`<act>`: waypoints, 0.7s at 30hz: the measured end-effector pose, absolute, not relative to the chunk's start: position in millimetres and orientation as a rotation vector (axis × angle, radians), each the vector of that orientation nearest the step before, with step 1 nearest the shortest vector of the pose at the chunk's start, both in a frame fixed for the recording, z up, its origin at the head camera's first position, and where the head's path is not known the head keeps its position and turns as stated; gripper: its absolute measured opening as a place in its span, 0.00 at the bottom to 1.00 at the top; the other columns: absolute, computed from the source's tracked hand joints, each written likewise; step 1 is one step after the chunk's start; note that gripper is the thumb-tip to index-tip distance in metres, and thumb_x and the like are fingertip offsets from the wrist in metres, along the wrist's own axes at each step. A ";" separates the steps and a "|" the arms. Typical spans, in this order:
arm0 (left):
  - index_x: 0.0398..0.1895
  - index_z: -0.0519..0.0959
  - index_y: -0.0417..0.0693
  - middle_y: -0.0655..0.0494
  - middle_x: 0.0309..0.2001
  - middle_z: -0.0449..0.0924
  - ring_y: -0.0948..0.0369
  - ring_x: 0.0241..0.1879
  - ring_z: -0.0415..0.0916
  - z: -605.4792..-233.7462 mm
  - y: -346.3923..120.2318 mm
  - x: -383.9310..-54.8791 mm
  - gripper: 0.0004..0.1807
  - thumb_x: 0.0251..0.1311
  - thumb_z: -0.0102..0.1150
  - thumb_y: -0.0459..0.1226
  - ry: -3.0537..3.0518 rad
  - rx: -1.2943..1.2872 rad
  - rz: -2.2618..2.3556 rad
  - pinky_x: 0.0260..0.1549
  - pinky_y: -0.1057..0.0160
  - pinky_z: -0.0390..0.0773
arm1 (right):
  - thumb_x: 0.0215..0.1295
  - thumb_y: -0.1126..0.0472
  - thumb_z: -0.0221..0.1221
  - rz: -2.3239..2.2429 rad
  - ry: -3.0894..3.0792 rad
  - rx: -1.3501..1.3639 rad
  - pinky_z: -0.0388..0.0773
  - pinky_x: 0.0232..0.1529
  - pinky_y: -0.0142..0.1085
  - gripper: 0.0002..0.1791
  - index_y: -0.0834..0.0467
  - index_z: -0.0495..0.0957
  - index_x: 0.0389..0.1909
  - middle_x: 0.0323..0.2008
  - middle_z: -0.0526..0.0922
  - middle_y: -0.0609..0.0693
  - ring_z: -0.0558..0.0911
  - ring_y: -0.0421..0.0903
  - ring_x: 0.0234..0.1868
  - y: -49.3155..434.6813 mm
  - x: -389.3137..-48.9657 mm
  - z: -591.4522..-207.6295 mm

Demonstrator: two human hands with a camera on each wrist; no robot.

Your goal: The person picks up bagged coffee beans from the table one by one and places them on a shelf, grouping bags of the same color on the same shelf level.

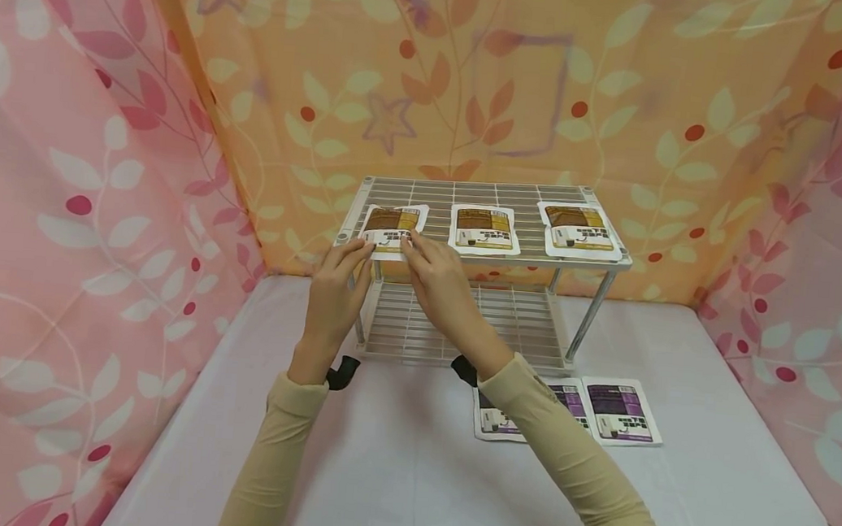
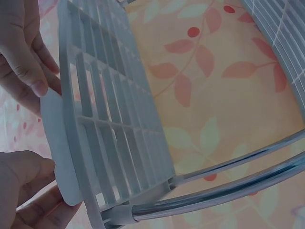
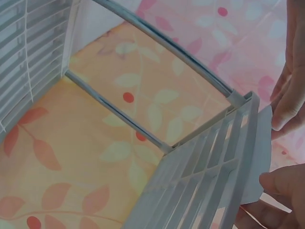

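Note:
A flat white-edged packet (image 1: 387, 221) with a brown and yellow label lies at the left front of the rack's top shelf, its front edge jutting past the shelf. My left hand (image 1: 336, 283) pinches its left front corner. On the opposite side, my right hand (image 1: 443, 285) pinches the right edge. From below, the left wrist view shows the packet's pale underside (image 2: 62, 152) between both hands; the right wrist view shows its overhanging edge (image 3: 259, 157). Two similar packets rest on the same shelf, one mid-shelf (image 1: 484, 228) and one at the right end (image 1: 580, 231).
The two-tier rack (image 1: 495, 193) stands on a white-covered table (image 1: 406, 474), its lower shelf (image 1: 519, 327) beneath my forearms. Purple-labelled packets (image 1: 619, 411) lie on the table at right, partly hidden by my right sleeve. Metal posts (image 1: 592, 316) join the shelves. Patterned cloth (image 1: 478, 79) encloses the space.

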State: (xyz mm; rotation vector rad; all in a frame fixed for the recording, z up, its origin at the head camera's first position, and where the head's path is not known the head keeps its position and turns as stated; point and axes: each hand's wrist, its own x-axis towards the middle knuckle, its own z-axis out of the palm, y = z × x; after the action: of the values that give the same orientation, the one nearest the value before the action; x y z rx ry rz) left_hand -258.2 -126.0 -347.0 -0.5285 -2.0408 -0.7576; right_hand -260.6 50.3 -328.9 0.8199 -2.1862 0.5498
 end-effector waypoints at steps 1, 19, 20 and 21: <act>0.48 0.80 0.38 0.44 0.49 0.79 0.50 0.51 0.75 -346.4 -125.8 -258.8 0.14 0.57 0.59 0.30 -2.051 -0.522 -0.740 0.64 0.46 0.58 | 0.63 0.68 0.56 0.515 -2.207 0.807 0.67 0.60 0.46 0.19 0.62 0.74 0.57 0.59 0.73 0.58 0.74 0.53 0.57 50.1 -261.1 -328.5; 0.52 0.78 0.41 0.45 0.55 0.75 0.50 0.55 0.73 -341.4 -120.8 -266.5 0.19 0.59 0.60 0.38 -2.170 -0.471 -0.636 0.66 0.41 0.49 | 0.66 0.59 0.53 0.272 -2.270 0.725 0.58 0.66 0.51 0.21 0.55 0.71 0.61 0.61 0.72 0.54 0.72 0.50 0.60 51.7 -274.1 -327.2; 0.52 0.78 0.41 0.45 0.55 0.75 0.50 0.55 0.73 -341.5 -120.4 -266.3 0.19 0.59 0.60 0.38 -2.165 -0.471 -0.633 0.66 0.41 0.49 | 0.66 0.59 0.53 0.279 -2.254 0.731 0.58 0.66 0.51 0.21 0.55 0.71 0.60 0.60 0.72 0.54 0.71 0.50 0.61 52.6 -274.1 -327.6; 0.52 0.78 0.41 0.45 0.55 0.75 0.51 0.55 0.73 -341.7 -119.9 -266.2 0.18 0.59 0.60 0.39 -2.158 -0.474 -0.629 0.66 0.40 0.49 | 0.66 0.59 0.54 0.290 -2.235 0.737 0.58 0.66 0.51 0.21 0.55 0.71 0.60 0.60 0.72 0.54 0.71 0.50 0.61 53.8 -274.3 -328.3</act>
State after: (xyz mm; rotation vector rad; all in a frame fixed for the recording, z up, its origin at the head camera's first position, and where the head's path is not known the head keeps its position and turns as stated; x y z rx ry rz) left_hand -266.2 -119.9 -341.7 -0.4737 -2.1577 -0.6293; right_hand -274.3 53.8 -328.3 0.7373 -2.2354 0.2898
